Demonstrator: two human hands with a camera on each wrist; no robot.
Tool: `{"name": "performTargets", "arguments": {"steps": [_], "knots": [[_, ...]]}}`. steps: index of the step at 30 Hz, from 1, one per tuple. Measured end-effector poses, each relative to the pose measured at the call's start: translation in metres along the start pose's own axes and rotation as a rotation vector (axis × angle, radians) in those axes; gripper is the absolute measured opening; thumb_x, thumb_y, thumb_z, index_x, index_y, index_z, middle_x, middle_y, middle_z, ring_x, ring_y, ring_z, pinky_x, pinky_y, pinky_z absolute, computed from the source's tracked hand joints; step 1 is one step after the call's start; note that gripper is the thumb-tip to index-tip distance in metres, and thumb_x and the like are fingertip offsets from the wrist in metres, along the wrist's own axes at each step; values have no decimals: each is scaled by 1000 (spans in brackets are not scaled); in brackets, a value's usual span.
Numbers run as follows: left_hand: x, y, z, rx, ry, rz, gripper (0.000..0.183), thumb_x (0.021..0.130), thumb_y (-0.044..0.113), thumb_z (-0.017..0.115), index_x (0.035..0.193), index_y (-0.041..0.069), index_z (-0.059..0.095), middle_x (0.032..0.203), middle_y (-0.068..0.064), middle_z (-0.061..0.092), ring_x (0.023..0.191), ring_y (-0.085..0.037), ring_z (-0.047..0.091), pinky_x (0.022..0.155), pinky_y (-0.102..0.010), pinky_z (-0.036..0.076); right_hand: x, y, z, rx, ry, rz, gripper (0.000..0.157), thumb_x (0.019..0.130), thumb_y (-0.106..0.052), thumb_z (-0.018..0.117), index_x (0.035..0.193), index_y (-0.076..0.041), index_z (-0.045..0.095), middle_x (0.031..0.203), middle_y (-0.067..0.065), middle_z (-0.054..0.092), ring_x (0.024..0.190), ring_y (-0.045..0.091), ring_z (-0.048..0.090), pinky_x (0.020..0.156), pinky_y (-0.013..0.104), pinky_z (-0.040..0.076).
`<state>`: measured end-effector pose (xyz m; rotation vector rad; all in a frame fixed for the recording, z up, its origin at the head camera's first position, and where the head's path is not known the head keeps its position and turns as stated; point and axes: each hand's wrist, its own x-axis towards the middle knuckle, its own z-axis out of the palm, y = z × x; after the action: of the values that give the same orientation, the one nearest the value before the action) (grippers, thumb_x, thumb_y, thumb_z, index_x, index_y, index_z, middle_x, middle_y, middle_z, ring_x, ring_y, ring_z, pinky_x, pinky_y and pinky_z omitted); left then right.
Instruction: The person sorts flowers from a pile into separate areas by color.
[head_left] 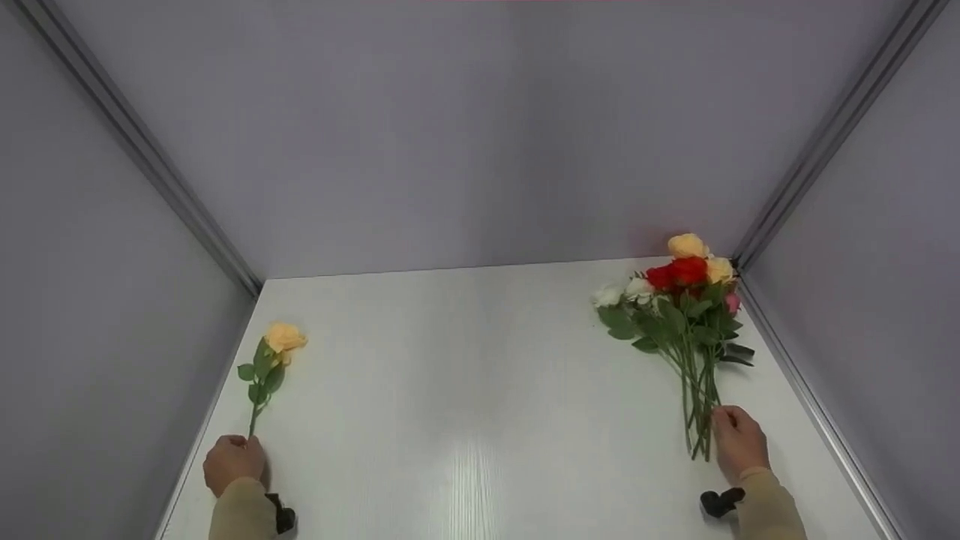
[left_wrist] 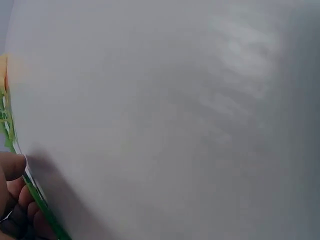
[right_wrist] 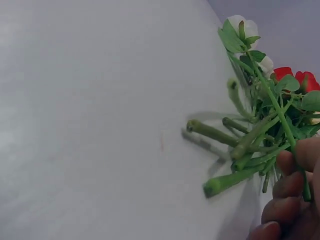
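In the head view my left hand [head_left: 234, 463], at the table's left side, grips the stem of a yellow rose [head_left: 285, 337]. That bloom points away from me, with green leaves below it. The left wrist view shows the thumb [left_wrist: 12, 165] pressed against the green stem [left_wrist: 46, 212]. Over at the right, my right hand [head_left: 739, 439] is at the lower stems of a bunch of flowers [head_left: 686, 322]. Its thumb and fingers pinch one green stem [right_wrist: 285, 125], which runs up toward a white rose [right_wrist: 242, 30] in the right wrist view.
The bunch holds red roses [head_left: 679, 274], yellow roses [head_left: 688, 246], white ones and a pink bloom [head_left: 733, 302], lying near the back right corner. Grey panels [head_left: 465, 135] enclose the white table [head_left: 465, 375] at the back and both sides.
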<state>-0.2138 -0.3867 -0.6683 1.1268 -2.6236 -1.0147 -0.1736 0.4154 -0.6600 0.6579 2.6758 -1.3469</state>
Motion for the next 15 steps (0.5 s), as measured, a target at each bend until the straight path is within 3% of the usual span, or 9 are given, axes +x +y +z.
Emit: {"name": "performTargets", "arguments": {"steps": [4, 7, 11, 15], "knots": [[-8, 17, -1, -64, 51, 67, 35, 96, 15, 48, 119, -11, 54, 111, -30, 54, 105, -46, 50, 89, -56, 40, -4, -11, -2, 26, -13, -5, 61, 102, -50, 29, 132, -1, 48, 128, 19, 51, 111, 29, 47, 89, 43, 39], [-20, 39, 4, -139, 77, 170, 31, 96, 14, 50, 115, -9, 57, 110, -28, 54, 104, -43, 51, 89, -54, 39, -5, -22, -2, 137, -42, -3, 58, 102, -47, 34, 131, 1, 49, 126, 18, 51, 111, 27, 47, 89, 39, 41], [-39, 74, 20, -228, 48, 300, 24, 95, 13, 54, 110, -6, 61, 105, -23, 59, 99, -38, 54, 85, -51, 42, -6, -35, 1, 315, -121, 3, 57, 101, -44, 42, 131, 4, 47, 110, 14, 52, 96, 20, 48, 81, 32, 44], [-65, 108, 42, -277, -42, 396, 20, 94, 13, 57, 105, -2, 65, 98, -19, 64, 92, -31, 59, 80, -45, 46, -8, -47, 7, 413, -206, 15, 54, 101, -38, 48, 136, 4, 46, 104, 9, 53, 85, 15, 46, 74, 29, 43]]}}
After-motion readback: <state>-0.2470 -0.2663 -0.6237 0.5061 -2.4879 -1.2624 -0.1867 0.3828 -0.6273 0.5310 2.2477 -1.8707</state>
